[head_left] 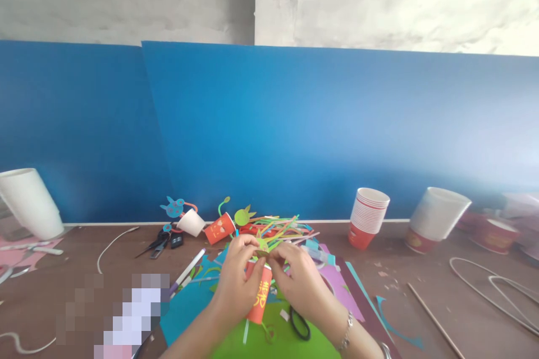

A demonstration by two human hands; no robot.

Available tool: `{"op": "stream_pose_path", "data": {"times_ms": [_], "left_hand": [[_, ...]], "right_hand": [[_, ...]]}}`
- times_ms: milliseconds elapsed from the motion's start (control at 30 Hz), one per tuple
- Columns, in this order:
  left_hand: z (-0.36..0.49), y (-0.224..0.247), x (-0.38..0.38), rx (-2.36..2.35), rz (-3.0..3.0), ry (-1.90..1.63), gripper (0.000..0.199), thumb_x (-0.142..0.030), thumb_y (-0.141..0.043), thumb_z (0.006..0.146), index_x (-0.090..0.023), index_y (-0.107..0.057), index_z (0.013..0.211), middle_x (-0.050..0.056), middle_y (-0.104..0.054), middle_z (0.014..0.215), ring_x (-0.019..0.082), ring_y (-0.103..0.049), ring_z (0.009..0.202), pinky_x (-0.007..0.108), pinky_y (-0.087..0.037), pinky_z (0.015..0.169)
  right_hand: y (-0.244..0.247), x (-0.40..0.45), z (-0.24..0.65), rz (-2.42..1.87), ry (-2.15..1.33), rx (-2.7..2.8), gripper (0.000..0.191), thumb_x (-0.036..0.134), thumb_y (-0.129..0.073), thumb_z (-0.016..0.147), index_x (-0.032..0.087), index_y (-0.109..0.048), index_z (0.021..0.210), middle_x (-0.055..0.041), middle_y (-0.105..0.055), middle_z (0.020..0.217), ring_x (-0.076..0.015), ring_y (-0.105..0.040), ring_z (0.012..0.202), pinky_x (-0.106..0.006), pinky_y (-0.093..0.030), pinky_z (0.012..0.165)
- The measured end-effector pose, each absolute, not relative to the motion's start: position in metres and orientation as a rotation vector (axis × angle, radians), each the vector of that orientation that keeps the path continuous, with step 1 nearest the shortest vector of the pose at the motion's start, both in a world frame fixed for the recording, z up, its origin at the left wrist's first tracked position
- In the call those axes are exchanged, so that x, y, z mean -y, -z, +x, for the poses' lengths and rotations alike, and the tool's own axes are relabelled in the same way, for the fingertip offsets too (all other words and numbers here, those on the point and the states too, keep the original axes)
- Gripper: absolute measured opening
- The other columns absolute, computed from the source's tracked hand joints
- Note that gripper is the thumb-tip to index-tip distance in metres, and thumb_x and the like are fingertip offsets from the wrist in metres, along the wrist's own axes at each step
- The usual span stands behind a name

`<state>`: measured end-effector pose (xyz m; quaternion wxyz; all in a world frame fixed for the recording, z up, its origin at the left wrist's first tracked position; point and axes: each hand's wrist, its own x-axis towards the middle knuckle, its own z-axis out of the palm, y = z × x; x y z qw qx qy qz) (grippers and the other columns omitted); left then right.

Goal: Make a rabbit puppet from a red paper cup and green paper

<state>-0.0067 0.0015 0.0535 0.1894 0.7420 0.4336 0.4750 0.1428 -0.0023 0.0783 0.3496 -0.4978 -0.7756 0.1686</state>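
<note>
My left hand and my right hand meet over the table, fingers pinched from both sides on a small olive-green piece. It looks like paper, though the fingertips cover its ends. Just below it is a red paper cup with yellow lettering, close to my left fingers; whether they touch it I cannot tell. A light green paper shape shows behind my fingertips. Under the cup lies green paper, with black-handled scissors partly hidden by my right forearm.
Colourful straws lie heaped behind my hands. Decorated cups, one red and one white, lie to their left. Stacked cups stand right, near a wooden stick and white cable. A blue partition borders the table.
</note>
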Motion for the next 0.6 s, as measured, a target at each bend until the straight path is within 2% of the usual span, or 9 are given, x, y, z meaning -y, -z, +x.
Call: {"op": "stream_pose_path", "data": {"times_ms": [133, 267, 400, 467, 533, 600], "left_hand": [[-0.008, -0.056, -0.002, -1.185, 2.031, -1.331, 0.013, -0.018, -0.046, 0.086, -0.019, -0.058, 0.084, 0.007, -0.05, 0.1, 0.021, -0.05, 0.098, 0.033, -0.042, 0.085], [-0.011, -0.059, -0.003, -1.201, 1.976, -1.381, 0.014, -0.019, -0.046, 0.086, -0.02, -0.059, 0.082, 0.006, -0.05, 0.098, 0.021, -0.051, 0.097, 0.032, -0.042, 0.084], [-0.016, -0.061, -0.007, -1.267, 2.019, -1.358, 0.013, -0.022, -0.047, 0.086, -0.02, -0.059, 0.081, 0.006, -0.052, 0.098, 0.021, -0.052, 0.096, 0.033, -0.042, 0.085], [-0.018, -0.061, -0.008, -1.309, 2.081, -1.31, 0.01, -0.02, -0.049, 0.084, -0.019, -0.057, 0.077, 0.006, -0.053, 0.096, 0.021, -0.052, 0.095, 0.033, -0.041, 0.084], [-0.019, -0.062, -0.008, -1.342, 2.135, -1.25, 0.01, -0.018, -0.052, 0.081, -0.019, -0.055, 0.071, 0.005, -0.054, 0.092, 0.021, -0.052, 0.092, 0.034, -0.041, 0.083], [-0.018, -0.062, -0.008, -1.368, 2.171, -1.199, 0.013, -0.018, -0.054, 0.079, -0.019, -0.054, 0.066, 0.004, -0.055, 0.09, 0.021, -0.052, 0.092, 0.034, -0.041, 0.082]], "right_hand": [[-0.081, 0.0, 0.145, -1.3, -0.544, 1.962, 0.015, 0.015, -0.046, 0.076, 0.02, -0.054, 0.064, -0.0001, -0.059, 0.066, -0.0152, -0.052, 0.063, -0.025, -0.036, 0.059], [-0.082, -0.005, 0.15, -1.408, -0.471, 1.948, 0.013, 0.014, -0.046, 0.072, 0.019, -0.055, 0.064, -0.0002, -0.059, 0.065, -0.0143, -0.051, 0.061, -0.023, -0.034, 0.056], [-0.076, -0.008, 0.161, -1.631, -0.345, 2.2, 0.021, 0.014, -0.046, 0.071, 0.018, -0.052, 0.052, -0.0027, -0.058, 0.053, -0.015, -0.049, 0.051, -0.026, -0.026, 0.05], [-0.074, -0.007, 0.166, -1.695, -0.324, 2.349, 0.023, 0.013, -0.046, 0.071, 0.017, -0.053, 0.05, -0.0046, -0.058, 0.051, -0.0164, -0.051, 0.05, -0.027, -0.026, 0.051], [-0.073, -0.007, 0.167, -1.655, -0.319, 2.387, 0.017, 0.009, -0.047, 0.069, 0.016, -0.062, 0.064, -0.0069, -0.065, 0.063, -0.0196, -0.057, 0.06, -0.028, -0.031, 0.056], [-0.075, -0.006, 0.164, -1.554, -0.354, 2.281, 0.029, 0.005, -0.047, 0.067, 0.016, -0.065, 0.087, -0.0082, -0.069, 0.081, -0.0216, -0.06, 0.076, -0.028, -0.037, 0.065]]}}
